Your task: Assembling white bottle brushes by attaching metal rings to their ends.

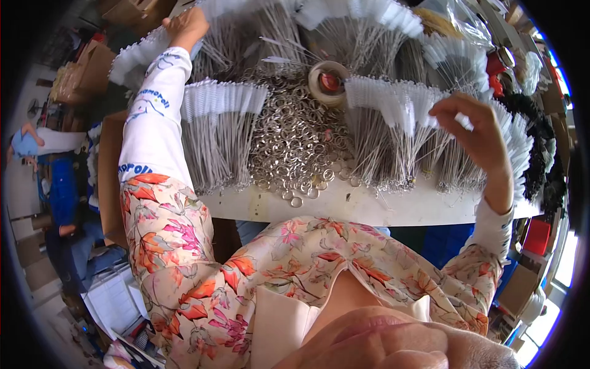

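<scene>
My left hand (186,27) reaches to the far left, its fingers curled closed among the white bristle heads of the brushes; what it holds, if anything, is hidden. On the right, my right hand (472,128) hovers over a bundle of thin wire-stemmed brushes (399,114), its fingers bent and the tips drawn together near the bristles. Whatever lies between those fingertips is too small to make out. More brushes (221,101) stand bundled at the left, bristles away from me and wire stems toward me. Between the bundles lies a heap of small metal split rings (298,135).
A roll of tape (329,82) sits behind the rings, with something red in its core. The white tabletop (264,206) shows along its near edge. A red spool (501,59) and dark bristly bundles (541,154) lie far right. A cardboard box (112,178) stands left; other people are beyond.
</scene>
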The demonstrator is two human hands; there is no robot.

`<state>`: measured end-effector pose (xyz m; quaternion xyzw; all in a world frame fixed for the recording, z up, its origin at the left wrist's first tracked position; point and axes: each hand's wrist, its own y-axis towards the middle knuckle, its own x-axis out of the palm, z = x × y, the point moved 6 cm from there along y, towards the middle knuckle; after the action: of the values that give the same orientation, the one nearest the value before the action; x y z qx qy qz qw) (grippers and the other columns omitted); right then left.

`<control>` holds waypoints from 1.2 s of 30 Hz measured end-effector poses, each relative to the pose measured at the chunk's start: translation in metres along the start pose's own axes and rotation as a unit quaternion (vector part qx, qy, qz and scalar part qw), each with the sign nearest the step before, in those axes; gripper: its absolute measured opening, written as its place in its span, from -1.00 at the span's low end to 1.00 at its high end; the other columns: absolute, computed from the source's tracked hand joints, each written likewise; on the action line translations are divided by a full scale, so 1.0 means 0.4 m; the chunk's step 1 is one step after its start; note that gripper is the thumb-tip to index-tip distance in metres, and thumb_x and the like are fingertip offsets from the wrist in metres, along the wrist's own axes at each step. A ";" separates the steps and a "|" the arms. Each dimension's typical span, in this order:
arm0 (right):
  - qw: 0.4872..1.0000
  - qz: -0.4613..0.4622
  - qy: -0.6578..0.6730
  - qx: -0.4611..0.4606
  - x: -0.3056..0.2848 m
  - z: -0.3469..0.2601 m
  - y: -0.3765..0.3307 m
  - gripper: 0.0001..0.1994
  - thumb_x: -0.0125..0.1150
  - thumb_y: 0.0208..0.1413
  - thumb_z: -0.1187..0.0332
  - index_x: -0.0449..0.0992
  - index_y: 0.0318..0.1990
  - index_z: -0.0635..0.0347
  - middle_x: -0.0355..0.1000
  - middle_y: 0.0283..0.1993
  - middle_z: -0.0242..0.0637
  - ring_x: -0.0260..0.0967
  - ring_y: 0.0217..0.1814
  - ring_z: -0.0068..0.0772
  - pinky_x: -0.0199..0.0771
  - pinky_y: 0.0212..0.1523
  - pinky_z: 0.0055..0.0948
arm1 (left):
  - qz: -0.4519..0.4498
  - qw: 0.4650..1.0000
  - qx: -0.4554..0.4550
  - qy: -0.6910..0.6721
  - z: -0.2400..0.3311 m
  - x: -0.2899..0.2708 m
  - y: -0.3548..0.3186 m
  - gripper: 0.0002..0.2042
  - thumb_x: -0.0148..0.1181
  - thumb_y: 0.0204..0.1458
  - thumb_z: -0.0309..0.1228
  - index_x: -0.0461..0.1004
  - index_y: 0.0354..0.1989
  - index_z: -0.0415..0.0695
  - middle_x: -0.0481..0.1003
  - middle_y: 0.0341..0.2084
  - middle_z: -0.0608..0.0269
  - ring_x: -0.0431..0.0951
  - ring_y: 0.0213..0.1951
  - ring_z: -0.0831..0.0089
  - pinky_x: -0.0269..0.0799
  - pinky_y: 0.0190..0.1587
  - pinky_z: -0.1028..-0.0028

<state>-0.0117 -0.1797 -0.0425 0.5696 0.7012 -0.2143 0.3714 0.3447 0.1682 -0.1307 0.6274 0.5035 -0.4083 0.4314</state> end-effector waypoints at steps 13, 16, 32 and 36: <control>0.987 -0.042 -0.154 0.019 -0.047 0.398 0.267 -0.78 0.13 0.04 0.26 0.47 -0.35 0.28 0.36 -0.57 -0.31 0.27 -0.67 -0.55 0.30 -0.63 -0.55 | 0.195 0.780 0.123 -0.582 0.182 -0.270 -0.139 -0.90 -0.07 0.11 -0.34 0.37 -0.29 -0.03 0.29 -0.71 0.42 0.20 -0.80 0.67 0.09 -0.77 0.60; 0.972 -0.118 -0.145 0.139 -0.011 0.469 0.314 -0.82 0.15 0.04 0.31 0.50 -0.32 0.25 0.42 -0.50 -0.33 0.33 -0.59 -0.58 0.35 -0.59 -0.62 | -0.033 0.820 0.317 -0.476 0.392 -0.174 -0.174 -0.80 0.08 -0.06 -0.33 0.51 -0.32 -0.17 0.54 -0.45 0.18 0.53 -0.36 0.41 0.39 -0.30 0.46; 0.846 0.019 0.437 0.306 0.136 0.620 0.364 -0.83 0.21 -0.02 0.34 0.52 -0.41 0.28 0.49 -0.43 -0.27 0.46 -0.41 -0.43 0.51 -0.45 -0.50 | 0.076 0.912 0.182 -0.361 0.364 -0.135 -0.183 -0.82 0.14 -0.12 -0.28 0.53 -0.44 -0.12 0.54 -0.54 0.18 0.56 -0.42 0.36 0.41 -0.32 0.45; 0.856 0.081 0.360 0.362 0.158 0.681 0.401 -0.89 0.17 -0.02 0.37 0.52 -0.49 0.20 0.48 -0.50 -0.30 0.44 -0.48 -0.38 0.46 -0.50 -0.42 | 0.203 0.874 0.176 -0.405 0.277 -0.228 -0.144 -0.83 0.19 -0.14 -0.30 0.49 -0.43 -0.12 0.54 -0.49 0.20 0.55 -0.39 0.37 0.41 -0.33 0.43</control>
<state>0.2126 -0.2946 -0.2433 0.7559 0.6103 -0.2024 -0.1234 0.2648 0.0442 -0.0846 0.5615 0.0661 -0.6120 0.5530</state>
